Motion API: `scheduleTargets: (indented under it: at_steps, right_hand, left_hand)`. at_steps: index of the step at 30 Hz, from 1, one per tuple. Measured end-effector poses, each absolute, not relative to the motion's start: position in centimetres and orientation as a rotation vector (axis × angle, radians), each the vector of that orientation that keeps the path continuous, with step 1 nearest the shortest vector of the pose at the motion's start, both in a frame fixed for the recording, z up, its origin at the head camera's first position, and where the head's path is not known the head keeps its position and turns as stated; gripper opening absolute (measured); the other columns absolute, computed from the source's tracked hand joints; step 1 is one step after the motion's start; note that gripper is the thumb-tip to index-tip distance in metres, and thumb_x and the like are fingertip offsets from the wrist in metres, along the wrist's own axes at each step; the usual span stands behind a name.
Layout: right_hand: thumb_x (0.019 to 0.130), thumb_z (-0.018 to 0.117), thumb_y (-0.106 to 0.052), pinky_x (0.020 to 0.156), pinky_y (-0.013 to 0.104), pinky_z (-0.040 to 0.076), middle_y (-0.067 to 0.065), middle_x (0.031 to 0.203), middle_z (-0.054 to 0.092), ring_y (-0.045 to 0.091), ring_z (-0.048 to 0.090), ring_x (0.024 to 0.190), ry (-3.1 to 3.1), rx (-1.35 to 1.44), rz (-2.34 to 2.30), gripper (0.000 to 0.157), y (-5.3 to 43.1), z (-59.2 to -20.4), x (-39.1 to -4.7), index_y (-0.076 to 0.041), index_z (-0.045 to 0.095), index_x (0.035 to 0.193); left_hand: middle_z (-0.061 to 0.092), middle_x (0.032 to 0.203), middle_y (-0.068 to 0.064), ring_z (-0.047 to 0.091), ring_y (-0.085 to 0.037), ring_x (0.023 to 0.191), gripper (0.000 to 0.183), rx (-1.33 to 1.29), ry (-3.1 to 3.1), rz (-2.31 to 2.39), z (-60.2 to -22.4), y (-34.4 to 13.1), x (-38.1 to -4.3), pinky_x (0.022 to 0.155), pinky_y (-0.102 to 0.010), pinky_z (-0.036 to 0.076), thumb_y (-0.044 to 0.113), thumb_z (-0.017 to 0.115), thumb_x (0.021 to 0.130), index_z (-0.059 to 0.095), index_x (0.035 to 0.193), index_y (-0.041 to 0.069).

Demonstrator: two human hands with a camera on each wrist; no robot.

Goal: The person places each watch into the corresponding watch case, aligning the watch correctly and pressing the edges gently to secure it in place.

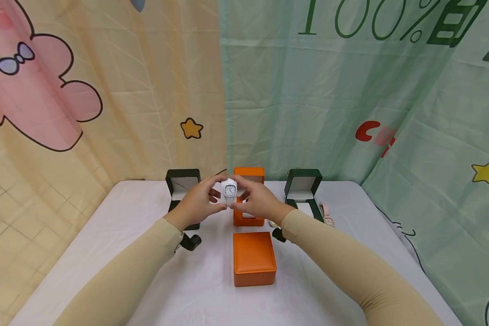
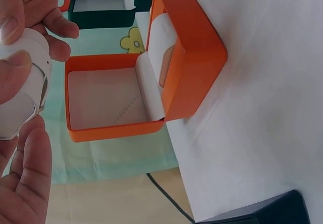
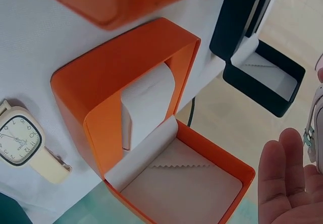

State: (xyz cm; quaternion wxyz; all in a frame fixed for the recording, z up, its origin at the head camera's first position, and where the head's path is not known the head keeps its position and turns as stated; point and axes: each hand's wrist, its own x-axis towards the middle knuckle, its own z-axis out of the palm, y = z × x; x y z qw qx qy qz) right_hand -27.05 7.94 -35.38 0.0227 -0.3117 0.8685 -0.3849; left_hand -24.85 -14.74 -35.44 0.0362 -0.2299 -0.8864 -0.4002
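My left hand (image 1: 199, 201) and right hand (image 1: 261, 197) hold a white wristwatch (image 1: 230, 190) between them at mid-height, its square dial facing the head camera. Thumbs sit at its lower end and forefingers at its upper end. Pale white material shows around the strap. In the left wrist view, the watch's white side (image 2: 30, 82) is partly covered by fingers. Just behind the hands stands an opened orange watch box (image 1: 248, 219), with a white cushion (image 3: 149, 100) inside it. In the right wrist view, only the edge of the held watch (image 3: 317, 128) shows.
A closed orange box (image 1: 254, 259) stands nearer on the white tablecloth (image 1: 203, 280). An opened black box (image 1: 183, 176) is at the left, an opened dark green box (image 1: 303, 181) at the right. A cream watch (image 3: 22, 141) and a pink-strapped watch (image 1: 328, 217) lie on the right side.
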Motion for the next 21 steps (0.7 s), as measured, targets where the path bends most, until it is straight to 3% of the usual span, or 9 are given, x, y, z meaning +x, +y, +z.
scheduleTargets:
  at_steps: [8,21]
  right_hand:
    - [0.093,0.083,-0.023,0.083,0.032,0.064,0.004,0.135,0.067,0.029,0.07,0.103,2.693,-0.96,-1.183,0.075,7.84,-35.24,-26.93,-0.026,0.045,0.158]
    - [0.092,0.083,-0.024,0.084,0.031,0.063,0.0,0.131,0.068,0.031,0.072,0.105,2.7,-0.965,-1.184,0.076,7.75,-35.3,-27.02,-0.029,0.045,0.158]
  left_hand:
    - [0.057,0.142,-0.011,0.071,-0.026,0.108,0.077,-0.713,-2.71,-1.272,-35.35,-14.72,-24.82,0.098,-0.05,0.06,0.005,0.087,0.086,0.049,0.152,0.014]
    - [0.055,0.145,-0.011,0.07,-0.025,0.109,0.077,-0.705,-2.722,-1.252,-35.28,-14.97,-24.74,0.099,-0.048,0.061,0.006,0.086,0.087,0.047,0.152,0.015]
